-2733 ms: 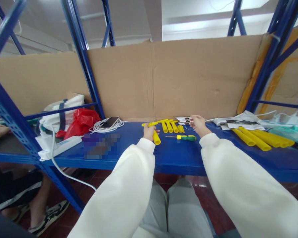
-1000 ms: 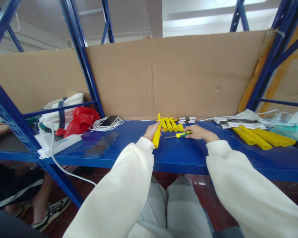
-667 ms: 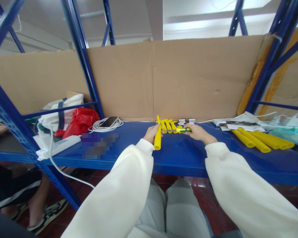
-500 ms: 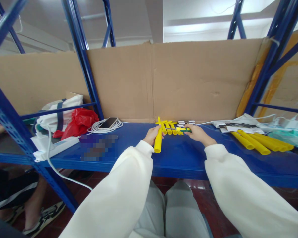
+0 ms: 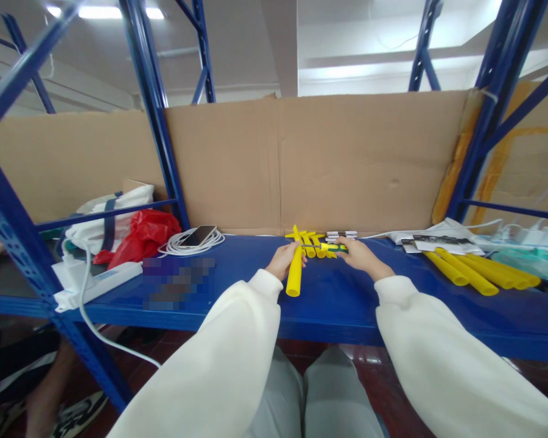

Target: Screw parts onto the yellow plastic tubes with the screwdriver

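My left hand [image 5: 282, 260] is closed round a yellow plastic tube [image 5: 295, 277] whose wide open end points toward me; small yellow arms stick out at its far end. In my right hand [image 5: 358, 255] is a screwdriver [image 5: 334, 247] with a yellow and green handle. Its thin shaft points left and reaches the held tube near the far end; whether the tip sits in a screw is too small to tell. Just behind, several similar yellow parts [image 5: 317, 246] lie in a row on the blue shelf [image 5: 333, 304].
Several yellow tubes [image 5: 479, 274] lie at the right beside white packets [image 5: 438, 237]. Small black-and-white pieces [image 5: 341, 235] lie near the cardboard wall [image 5: 347, 164]. On the left are a phone [image 5: 200, 235] on a coiled white cable, a red bag [image 5: 150, 234] and a power strip [image 5: 100, 283]. Another person's leg shows at lower left.
The view has tilted up, so everything sits slightly lower. The screwdriver's shaft has come to the tube in my left hand, and my right hand has moved slightly left.
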`<state>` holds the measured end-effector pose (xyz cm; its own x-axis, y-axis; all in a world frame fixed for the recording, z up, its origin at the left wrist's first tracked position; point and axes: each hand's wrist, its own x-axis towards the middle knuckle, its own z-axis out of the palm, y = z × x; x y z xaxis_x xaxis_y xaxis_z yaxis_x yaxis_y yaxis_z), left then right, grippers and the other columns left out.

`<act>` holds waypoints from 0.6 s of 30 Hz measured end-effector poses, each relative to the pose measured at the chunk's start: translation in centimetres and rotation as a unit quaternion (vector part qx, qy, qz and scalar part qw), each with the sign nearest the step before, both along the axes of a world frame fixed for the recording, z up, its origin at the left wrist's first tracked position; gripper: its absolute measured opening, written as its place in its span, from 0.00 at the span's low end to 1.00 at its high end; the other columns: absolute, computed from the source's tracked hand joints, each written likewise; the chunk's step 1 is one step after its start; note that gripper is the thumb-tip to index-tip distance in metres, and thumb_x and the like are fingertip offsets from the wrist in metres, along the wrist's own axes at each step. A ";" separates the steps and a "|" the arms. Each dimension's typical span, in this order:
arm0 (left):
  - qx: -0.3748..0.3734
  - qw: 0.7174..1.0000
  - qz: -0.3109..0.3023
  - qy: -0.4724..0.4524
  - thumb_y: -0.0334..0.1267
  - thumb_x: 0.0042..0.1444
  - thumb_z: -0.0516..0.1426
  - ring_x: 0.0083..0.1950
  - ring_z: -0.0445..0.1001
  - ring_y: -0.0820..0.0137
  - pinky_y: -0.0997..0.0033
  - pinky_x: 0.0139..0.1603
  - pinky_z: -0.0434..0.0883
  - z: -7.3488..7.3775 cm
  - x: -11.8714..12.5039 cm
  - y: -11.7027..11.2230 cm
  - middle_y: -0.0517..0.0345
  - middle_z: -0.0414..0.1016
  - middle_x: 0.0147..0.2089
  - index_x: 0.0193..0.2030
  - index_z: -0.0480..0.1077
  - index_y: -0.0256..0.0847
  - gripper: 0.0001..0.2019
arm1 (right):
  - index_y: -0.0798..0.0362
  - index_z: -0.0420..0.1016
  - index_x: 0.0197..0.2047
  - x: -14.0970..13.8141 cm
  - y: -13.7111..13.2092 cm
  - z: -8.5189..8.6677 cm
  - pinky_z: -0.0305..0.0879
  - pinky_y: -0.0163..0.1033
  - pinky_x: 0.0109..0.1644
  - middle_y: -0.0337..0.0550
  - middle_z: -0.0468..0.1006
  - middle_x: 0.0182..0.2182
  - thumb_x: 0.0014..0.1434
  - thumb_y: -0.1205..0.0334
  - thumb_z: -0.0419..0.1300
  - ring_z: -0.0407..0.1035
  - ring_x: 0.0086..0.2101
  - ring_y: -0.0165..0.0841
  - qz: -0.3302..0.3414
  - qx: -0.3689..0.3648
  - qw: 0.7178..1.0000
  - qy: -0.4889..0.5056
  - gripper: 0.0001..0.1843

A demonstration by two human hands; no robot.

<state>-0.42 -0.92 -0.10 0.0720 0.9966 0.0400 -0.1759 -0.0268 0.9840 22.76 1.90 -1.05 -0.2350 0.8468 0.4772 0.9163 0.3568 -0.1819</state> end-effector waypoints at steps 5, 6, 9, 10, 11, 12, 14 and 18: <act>-0.027 1.000 0.001 0.016 0.37 0.68 0.52 0.16 0.67 0.73 0.76 0.19 0.65 0.5 -0.2 -0.4 0.58 0.71 0.16 0.37 0.74 0.33 0.13 | 0.47 0.77 0.53 0.0 -0.2 0.1 0.70 0.42 0.51 0.48 0.84 0.47 0.59 0.65 0.62 0.78 0.46 0.43 -0.021 -0.008 1.000 0.002 0.18; -0.024 1.000 0.004 0.018 0.39 0.67 0.53 0.16 0.67 0.73 0.76 0.19 0.65 0.5 -0.2 -0.3 0.59 0.70 0.16 0.36 0.74 0.34 0.13 | 0.46 0.77 0.52 0.0 -0.3 0.2 0.70 0.42 0.51 0.47 0.84 0.46 0.59 0.65 0.62 0.78 0.46 0.43 -0.022 -0.006 1.000 0.003 0.18; -0.013 1.000 0.014 0.018 0.44 0.64 0.58 0.16 0.68 0.72 0.75 0.19 0.65 0.1 -0.4 0.2 0.60 0.70 0.16 0.37 0.75 0.35 0.13 | 0.46 0.77 0.52 -0.1 -0.5 0.3 0.70 0.43 0.51 0.47 0.84 0.47 0.59 0.66 0.62 0.78 0.46 0.44 -0.029 -0.008 1.000 -0.003 0.18; -0.011 1.000 0.015 0.019 0.45 0.63 0.59 0.16 0.68 0.72 0.75 0.19 0.65 0.0 -0.5 0.3 0.60 0.70 0.16 0.37 0.75 0.35 0.13 | 0.46 0.77 0.52 -0.1 -0.5 0.3 0.69 0.44 0.52 0.48 0.83 0.48 0.59 0.66 0.61 0.77 0.47 0.44 -0.034 -0.013 0.999 -0.006 0.18; -0.011 1.000 0.016 0.020 0.46 0.63 0.59 0.16 0.68 0.72 0.75 0.19 0.65 0.0 -0.5 0.4 0.60 0.70 0.16 0.37 0.75 0.35 0.14 | 0.47 0.77 0.53 -0.2 -0.6 0.4 0.69 0.45 0.52 0.48 0.83 0.49 0.59 0.66 0.61 0.77 0.48 0.45 -0.040 -0.018 0.999 -0.010 0.18; -0.013 1.000 0.015 0.021 0.45 0.63 0.58 0.16 0.67 0.72 0.75 0.19 0.65 0.0 -0.5 0.5 0.60 0.70 0.16 0.36 0.75 0.35 0.14 | 0.47 0.77 0.53 -0.2 -0.7 0.4 0.69 0.45 0.53 0.49 0.83 0.50 0.59 0.66 0.61 0.77 0.48 0.46 -0.046 -0.022 0.999 -0.013 0.18; -0.021 0.999 0.011 0.025 0.42 0.65 0.56 0.16 0.67 0.73 0.75 0.19 0.64 0.1 -0.4 0.3 0.60 0.69 0.16 0.34 0.75 0.35 0.13 | 0.47 0.77 0.53 -0.3 -0.7 0.5 0.69 0.45 0.53 0.49 0.83 0.50 0.59 0.66 0.61 0.77 0.49 0.46 -0.055 -0.026 0.998 -0.014 0.18; -0.042 0.998 0.021 0.043 0.36 0.67 0.51 0.16 0.66 0.74 0.76 0.20 0.64 0.9 -0.4 -0.5 0.60 0.67 0.14 0.29 0.73 0.35 0.16 | 0.46 0.76 0.52 -0.2 -0.8 0.6 0.69 0.43 0.50 0.47 0.84 0.48 0.60 0.65 0.61 0.77 0.47 0.45 -0.069 -0.020 0.997 -0.024 0.17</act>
<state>-0.79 -1.40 0.81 0.0305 0.9984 -0.0485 -0.0920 0.0511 0.9944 22.55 1.13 -0.45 -0.1367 0.8908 0.4333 0.9640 0.2203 -0.1489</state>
